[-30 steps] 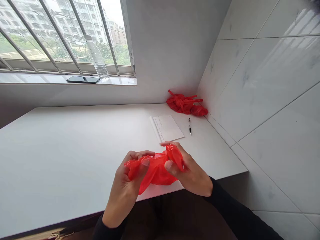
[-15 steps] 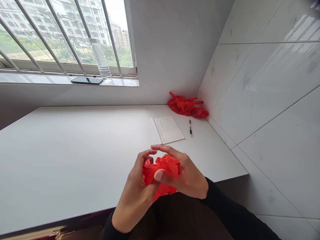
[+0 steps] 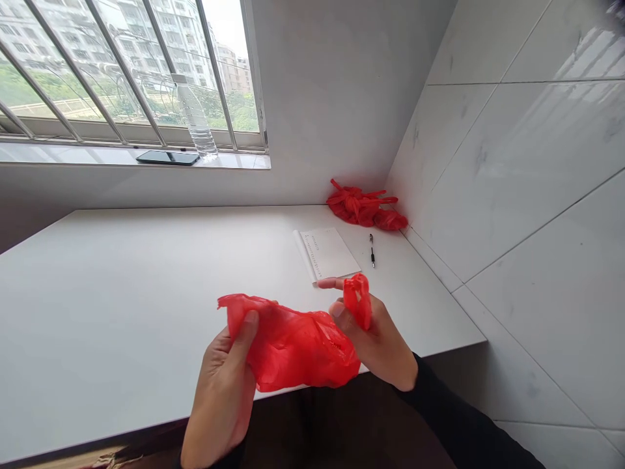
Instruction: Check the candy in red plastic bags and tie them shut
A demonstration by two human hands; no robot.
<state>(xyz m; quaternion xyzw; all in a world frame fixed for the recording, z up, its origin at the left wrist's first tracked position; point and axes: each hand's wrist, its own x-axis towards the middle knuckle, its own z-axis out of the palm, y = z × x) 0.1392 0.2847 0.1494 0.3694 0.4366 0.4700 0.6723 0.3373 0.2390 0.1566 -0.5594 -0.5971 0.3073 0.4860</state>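
Note:
A thin red plastic bag (image 3: pixel 297 348) is stretched between my two hands above the front edge of the white table (image 3: pixel 146 293). My left hand (image 3: pixel 224 378) pinches its left end, thumb on top and the fingers mostly hidden behind the film. At the other end, my right hand (image 3: pixel 375 335) grips the bag between thumb and fingers, with its index finger pointing out to the left. A bunched loop of the bag, probably its handles, sticks up over the right hand.
Beyond my hands lie a white notebook (image 3: pixel 329 253) and a black pen (image 3: pixel 372 251). Another crumpled red plastic bag (image 3: pixel 364 207) rests in the back corner. On the windowsill are a phone (image 3: pixel 167 157) and a clear water bottle (image 3: pixel 195 120). A tiled wall (image 3: pixel 537 163) borders the right side.
My hands have drawn apart, the left one moving left and down, the right slightly right. The red bag went from a crumpled bunch between them to a spread-out strip.

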